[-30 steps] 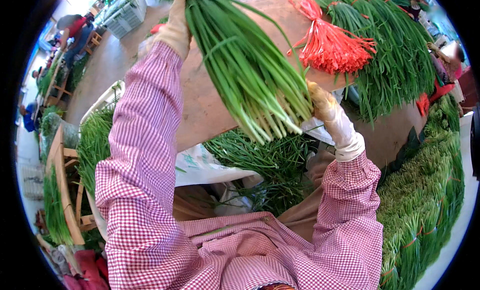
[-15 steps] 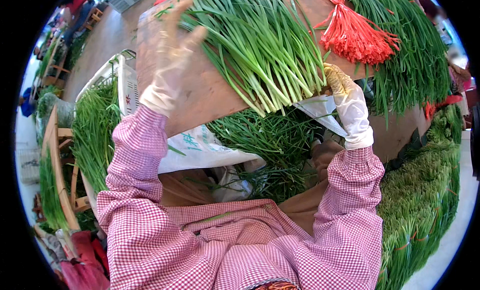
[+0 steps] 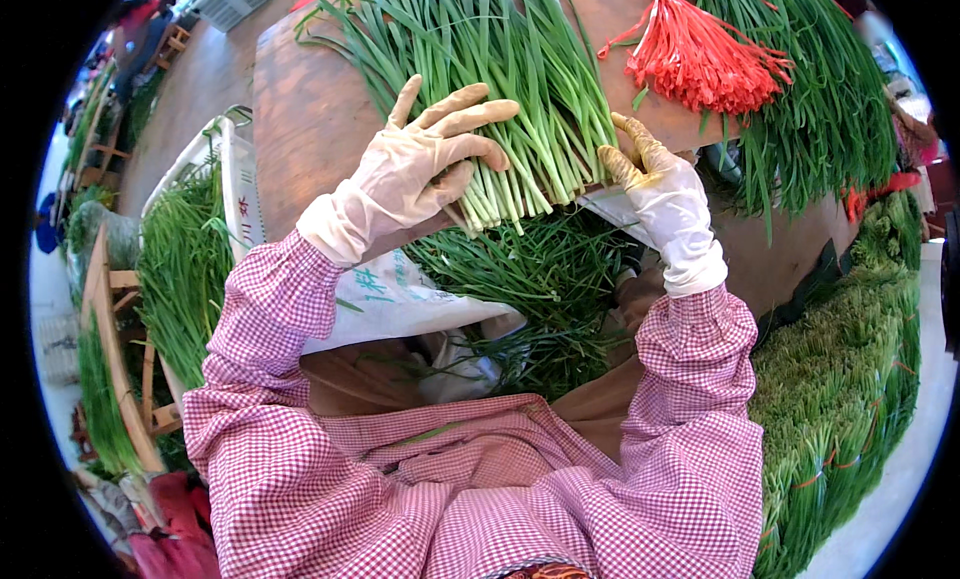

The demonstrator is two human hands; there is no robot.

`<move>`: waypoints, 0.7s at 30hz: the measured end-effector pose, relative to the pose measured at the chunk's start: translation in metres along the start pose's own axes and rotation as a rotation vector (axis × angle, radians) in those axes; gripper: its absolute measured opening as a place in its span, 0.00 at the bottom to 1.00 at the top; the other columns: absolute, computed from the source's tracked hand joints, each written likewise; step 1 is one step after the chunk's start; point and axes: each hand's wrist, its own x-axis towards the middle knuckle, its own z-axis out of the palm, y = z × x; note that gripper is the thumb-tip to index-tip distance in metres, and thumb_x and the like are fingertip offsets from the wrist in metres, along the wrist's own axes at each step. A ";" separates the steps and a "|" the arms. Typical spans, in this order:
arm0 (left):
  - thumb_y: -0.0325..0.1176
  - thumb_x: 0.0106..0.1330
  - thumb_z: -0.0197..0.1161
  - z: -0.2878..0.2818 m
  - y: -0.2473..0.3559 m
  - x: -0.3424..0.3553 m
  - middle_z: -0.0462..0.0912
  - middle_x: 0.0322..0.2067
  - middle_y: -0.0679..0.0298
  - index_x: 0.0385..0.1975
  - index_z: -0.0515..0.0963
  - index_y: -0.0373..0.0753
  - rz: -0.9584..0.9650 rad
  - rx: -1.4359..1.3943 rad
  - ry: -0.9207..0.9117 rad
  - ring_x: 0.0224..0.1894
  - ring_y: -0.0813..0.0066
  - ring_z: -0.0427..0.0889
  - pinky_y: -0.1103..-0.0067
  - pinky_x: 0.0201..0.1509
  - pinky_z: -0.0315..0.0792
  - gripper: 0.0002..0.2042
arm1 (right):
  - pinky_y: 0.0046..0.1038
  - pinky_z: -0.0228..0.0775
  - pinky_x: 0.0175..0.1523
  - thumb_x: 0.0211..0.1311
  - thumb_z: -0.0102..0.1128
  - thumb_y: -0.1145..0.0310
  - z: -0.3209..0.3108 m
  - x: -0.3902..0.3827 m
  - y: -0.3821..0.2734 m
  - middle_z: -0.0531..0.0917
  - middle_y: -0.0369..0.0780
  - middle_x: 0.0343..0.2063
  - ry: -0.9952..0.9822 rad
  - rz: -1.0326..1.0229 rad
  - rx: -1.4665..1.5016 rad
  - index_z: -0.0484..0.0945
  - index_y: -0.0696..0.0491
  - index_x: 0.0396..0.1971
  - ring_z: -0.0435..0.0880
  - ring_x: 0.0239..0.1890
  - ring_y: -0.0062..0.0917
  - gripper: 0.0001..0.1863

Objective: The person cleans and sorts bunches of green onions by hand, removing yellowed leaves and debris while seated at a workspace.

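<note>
Green stalks (image 3: 490,69) on table (image 3: 310,129), between left hand (image 3: 405,169) and right hand (image 3: 655,184)

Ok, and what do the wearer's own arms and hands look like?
The left hand and right hand wear thin, wrinkled, whitish gloves with yellowish-brown discolouring, heavier on the right. The sleeves are long, loose and creased, in small red-and-white checks.
</note>
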 end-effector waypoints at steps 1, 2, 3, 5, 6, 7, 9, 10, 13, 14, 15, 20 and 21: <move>0.26 0.50 0.50 0.001 -0.001 0.002 0.61 0.57 0.74 0.35 0.72 0.52 0.012 -0.007 -0.012 0.62 0.70 0.55 0.56 0.64 0.34 0.13 | 0.32 0.69 0.39 0.54 0.53 0.54 -0.001 0.001 0.003 0.79 0.45 0.33 0.002 -0.015 -0.008 0.68 0.49 0.48 0.79 0.35 0.37 0.23; 0.27 0.50 0.50 0.002 -0.002 0.005 0.60 0.57 0.72 0.35 0.72 0.52 0.025 -0.014 -0.023 0.62 0.70 0.54 0.57 0.64 0.34 0.13 | 0.32 0.69 0.38 0.55 0.52 0.53 -0.001 0.001 0.006 0.79 0.45 0.34 0.003 -0.030 -0.017 0.68 0.49 0.48 0.79 0.35 0.37 0.23; 0.28 0.51 0.50 0.003 -0.002 0.008 0.59 0.58 0.71 0.36 0.72 0.52 0.032 -0.022 -0.029 0.62 0.69 0.54 0.57 0.64 0.34 0.13 | 0.33 0.69 0.36 0.55 0.50 0.50 -0.003 0.000 0.005 0.80 0.43 0.32 -0.002 -0.051 -0.080 0.70 0.49 0.46 0.79 0.32 0.37 0.23; 0.31 0.53 0.47 0.004 0.002 0.011 0.57 0.59 0.66 0.37 0.72 0.51 0.014 0.087 0.026 0.63 0.65 0.52 0.59 0.64 0.34 0.12 | 0.34 0.68 0.35 0.54 0.50 0.48 -0.005 0.000 0.011 0.79 0.43 0.29 0.089 -0.129 -0.226 0.71 0.49 0.44 0.78 0.31 0.37 0.24; 0.33 0.54 0.46 0.004 0.004 0.010 0.56 0.59 0.64 0.37 0.72 0.50 0.002 0.140 0.051 0.63 0.63 0.51 0.59 0.64 0.34 0.12 | 0.34 0.68 0.34 0.54 0.50 0.47 -0.005 -0.001 0.011 0.79 0.43 0.28 0.132 -0.167 -0.298 0.71 0.50 0.43 0.78 0.30 0.37 0.24; 0.37 0.57 0.46 0.001 0.007 0.008 0.54 0.60 0.62 0.42 0.71 0.50 -0.022 0.177 0.043 0.63 0.62 0.50 0.60 0.64 0.34 0.13 | 0.34 0.68 0.34 0.53 0.49 0.45 -0.008 -0.003 0.007 0.78 0.43 0.29 0.193 -0.084 -0.464 0.72 0.50 0.42 0.78 0.30 0.37 0.25; 0.42 0.57 0.48 0.002 0.009 0.004 0.54 0.60 0.64 0.45 0.69 0.51 -0.065 0.126 0.111 0.63 0.64 0.51 0.60 0.64 0.35 0.15 | 0.35 0.67 0.40 0.51 0.51 0.45 -0.010 0.000 0.000 0.76 0.44 0.36 0.329 -0.332 -0.447 0.71 0.51 0.43 0.76 0.36 0.36 0.27; 0.44 0.58 0.49 0.003 0.010 0.004 0.54 0.59 0.65 0.47 0.67 0.52 -0.083 0.100 0.144 0.63 0.65 0.51 0.60 0.64 0.35 0.17 | 0.36 0.65 0.44 0.50 0.52 0.46 -0.007 0.003 -0.005 0.75 0.44 0.39 0.398 -0.492 -0.409 0.71 0.51 0.44 0.75 0.39 0.36 0.27; 0.48 0.59 0.48 0.009 0.007 0.004 0.55 0.60 0.66 0.54 0.61 0.52 -0.088 0.155 0.073 0.63 0.68 0.52 0.61 0.64 0.34 0.23 | 0.38 0.52 0.56 0.50 0.53 0.48 0.017 -0.004 -0.028 0.68 0.42 0.51 0.194 -0.598 -0.263 0.67 0.49 0.49 0.66 0.52 0.31 0.29; 0.48 0.59 0.48 0.010 0.006 0.003 0.55 0.60 0.67 0.55 0.60 0.53 -0.094 0.164 0.046 0.63 0.68 0.52 0.61 0.64 0.35 0.23 | 0.37 0.51 0.58 0.51 0.53 0.52 0.024 -0.005 -0.027 0.68 0.39 0.52 0.170 -0.618 -0.347 0.66 0.46 0.51 0.65 0.54 0.29 0.27; 0.48 0.58 0.49 0.008 0.002 0.002 0.55 0.60 0.68 0.57 0.57 0.53 -0.073 0.184 0.004 0.63 0.69 0.51 0.61 0.64 0.34 0.26 | 0.36 0.50 0.58 0.52 0.52 0.54 0.027 -0.004 -0.023 0.68 0.37 0.52 0.167 -0.606 -0.383 0.65 0.45 0.52 0.64 0.55 0.28 0.25; 0.53 0.58 0.47 0.000 -0.007 -0.005 0.54 0.60 0.64 0.57 0.58 0.48 -0.021 0.098 -0.029 0.64 0.65 0.49 0.63 0.64 0.37 0.28 | 0.34 0.51 0.58 0.51 0.54 0.60 0.019 0.005 0.002 0.67 0.37 0.53 0.158 -0.575 -0.334 0.66 0.44 0.51 0.65 0.54 0.30 0.24; 0.52 0.57 0.48 -0.001 -0.008 -0.006 0.54 0.60 0.64 0.58 0.57 0.48 -0.021 0.075 0.004 0.64 0.64 0.49 0.63 0.64 0.37 0.29 | 0.35 0.51 0.58 0.51 0.55 0.59 0.018 0.004 0.000 0.67 0.38 0.53 0.154 -0.561 -0.300 0.67 0.43 0.50 0.65 0.54 0.30 0.24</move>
